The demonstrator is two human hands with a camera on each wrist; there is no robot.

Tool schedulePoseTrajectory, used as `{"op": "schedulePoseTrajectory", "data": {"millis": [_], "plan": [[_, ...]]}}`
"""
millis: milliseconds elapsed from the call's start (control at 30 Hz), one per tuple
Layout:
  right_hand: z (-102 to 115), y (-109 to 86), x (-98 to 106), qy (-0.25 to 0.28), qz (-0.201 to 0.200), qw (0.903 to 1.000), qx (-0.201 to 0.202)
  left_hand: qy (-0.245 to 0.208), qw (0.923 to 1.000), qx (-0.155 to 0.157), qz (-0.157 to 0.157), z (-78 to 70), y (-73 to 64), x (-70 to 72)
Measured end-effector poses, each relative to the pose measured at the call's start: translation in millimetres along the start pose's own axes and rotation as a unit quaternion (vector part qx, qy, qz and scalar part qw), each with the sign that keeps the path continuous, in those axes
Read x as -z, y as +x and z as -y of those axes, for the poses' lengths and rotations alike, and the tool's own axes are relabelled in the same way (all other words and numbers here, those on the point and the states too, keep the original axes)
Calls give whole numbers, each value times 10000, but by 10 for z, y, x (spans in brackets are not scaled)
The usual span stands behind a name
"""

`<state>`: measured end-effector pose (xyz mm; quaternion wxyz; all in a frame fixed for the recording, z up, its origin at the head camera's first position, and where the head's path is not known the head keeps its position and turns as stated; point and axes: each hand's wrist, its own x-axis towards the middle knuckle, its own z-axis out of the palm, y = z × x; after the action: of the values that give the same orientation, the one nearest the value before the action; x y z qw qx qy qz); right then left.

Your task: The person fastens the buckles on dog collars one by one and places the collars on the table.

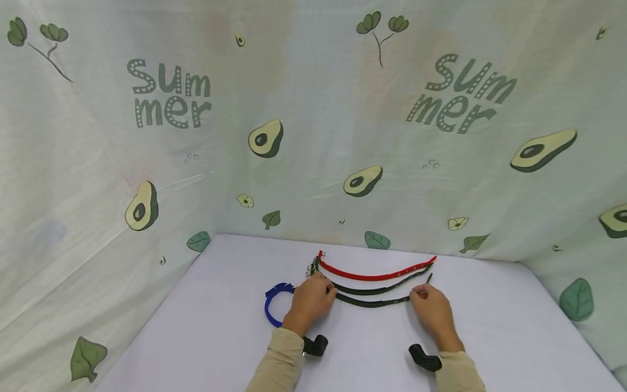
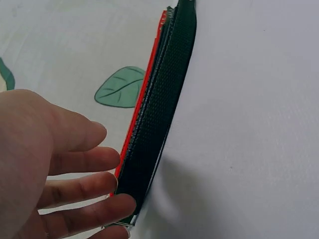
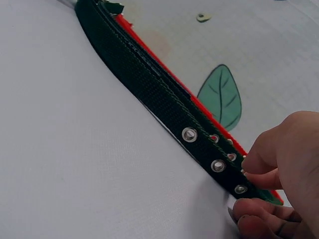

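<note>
A dark green collar (image 1: pixel 372 302) with metal eyelets (image 3: pixel 189 134) stands on edge in front, slightly bowed. Behind it lie another dark green collar (image 1: pixel 367 291) and a red collar (image 1: pixel 372 277). My left hand (image 1: pixel 311 299) is at the front collar's left end; in the left wrist view its fingers (image 2: pixel 79 189) are extended, one overlapping the strap, the thumb apart from it. At the eyelet end, my right hand (image 1: pixel 433 310) pinches the front collar between thumb and fingers, its tip sticking out beyond. Metal rings (image 1: pixel 311 267) show at the left ends.
A blue collar (image 1: pixel 268 307) curled in a loop lies left of my left hand, partly hidden by it. The white tabletop (image 1: pixel 372 354) meets a printed cloth backdrop (image 1: pixel 313 179) behind the collars. A black wrist device (image 1: pixel 425 357) sits by each sleeve.
</note>
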<state>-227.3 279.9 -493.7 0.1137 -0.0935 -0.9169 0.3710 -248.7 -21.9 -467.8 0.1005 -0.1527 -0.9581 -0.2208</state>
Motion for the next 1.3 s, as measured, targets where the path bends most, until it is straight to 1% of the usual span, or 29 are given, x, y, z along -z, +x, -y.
{"op": "schedulePoseTrajectory", "data": {"millis": [200, 333, 467, 600, 833, 967, 1100, 1167, 1233, 1300], "plan": [[-4, -23, 20, -115, -108, 9998, -100, -94, 9999, -24, 66, -19, -27, 6], [9, -32, 39, -127, -91, 9999, -75, -114, 9999, -69, 101, -37, -36, -8], [31, -56, 48, -126, -62, 9999, -40, -174, 9996, -16, 218, -74, -41, -37], [48, -75, 34, -75, -31, 10000, -27, -68, 9995, -55, 300, -78, -51, -54], [43, -92, -4, -75, -127, 9999, 18, 152, 9987, -138, 476, -38, -68, -74], [10, -100, -11, -63, -152, 9999, -28, 222, 9985, -220, 448, -19, -71, -88], [-18, -123, -17, -1, -444, 9989, -149, -4, 9986, -331, 407, -19, -71, -57], [-17, -127, -27, 193, -677, 9972, -236, -168, 9985, -349, 377, -20, -61, -22], [0, -130, -44, 619, -854, 9939, -336, -387, 9981, -332, 343, -23, -50, 17], [25, -141, -67, 1159, -934, 9877, -480, -585, 9974, -267, 319, -27, -39, 49]]}}
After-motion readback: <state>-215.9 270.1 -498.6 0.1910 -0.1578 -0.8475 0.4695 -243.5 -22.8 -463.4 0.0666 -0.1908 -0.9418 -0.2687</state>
